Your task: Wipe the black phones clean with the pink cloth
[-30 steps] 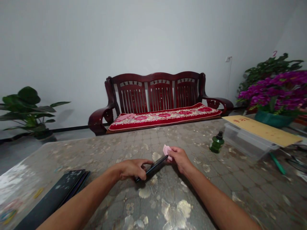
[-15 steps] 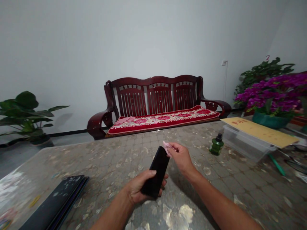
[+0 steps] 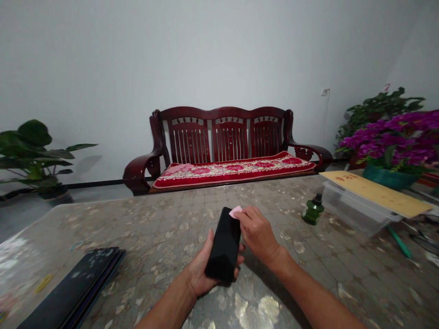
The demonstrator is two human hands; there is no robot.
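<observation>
Since half a second ago, my left thumb has shifted off the face of the black phone [image 3: 223, 249] to stand along its left edge, the face has turned more squarely towards me, and the pink cloth [image 3: 236, 211] has come from outside the far right corner to lie over it. That phone sits in my left hand [image 3: 201, 275], which comes in from seven o'clock; thumb on one side, fingertips showing past the other, they close only as far as its width, a grip that I judge keeps the face bare and the body steady under a light press. From two o'clock my right hand [image 3: 258, 230] reaches in, fingers curled and pinched nearly together on the cloth, so only a small flap pokes out, probably for better control at one corner. Lengthwise, the phone runs from between six and seven o'clock, the end nearest me, to between twelve and one, pointing roughly at the bench [image 3: 229, 141]; its dark face looks up at me, and it is held above the patterned tabletop [image 3: 157, 256]. Well apart stand the green bottle [image 3: 312, 212], at two o'clock, and the dark flat stack [image 3: 72, 288], between eight and nine, both out of my elbows' way.
</observation>
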